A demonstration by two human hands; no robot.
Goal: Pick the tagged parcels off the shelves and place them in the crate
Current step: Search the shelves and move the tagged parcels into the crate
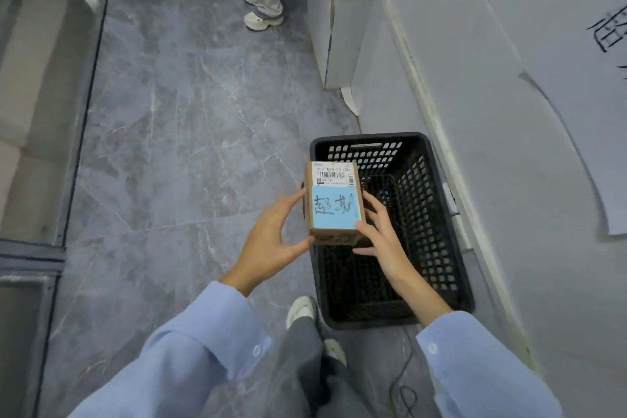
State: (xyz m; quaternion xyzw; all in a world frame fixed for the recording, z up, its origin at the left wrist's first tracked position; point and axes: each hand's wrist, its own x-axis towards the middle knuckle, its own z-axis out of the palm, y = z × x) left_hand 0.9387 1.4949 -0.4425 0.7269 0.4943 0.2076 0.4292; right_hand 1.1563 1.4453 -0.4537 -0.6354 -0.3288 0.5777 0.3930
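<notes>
Left hand (271,241) and right hand (383,241) clamp the parcel (334,210) between their fingers. Lower it level into the crate (424,214) beneath them

The parcel (334,202) sits between the left fingers (292,199) and right fingers (376,209); the crate (366,137) lies below them, on the floor (186,112).

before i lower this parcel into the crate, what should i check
1. parcel bears blue tag: ok
2. left hand and right hand both grip the parcel: ok
3. parcel clear of the left rim of the crate: cannot tell
4. visible crate bottom free: ok
5. cable off the walking path: not ok, it trails beside the crate
</notes>
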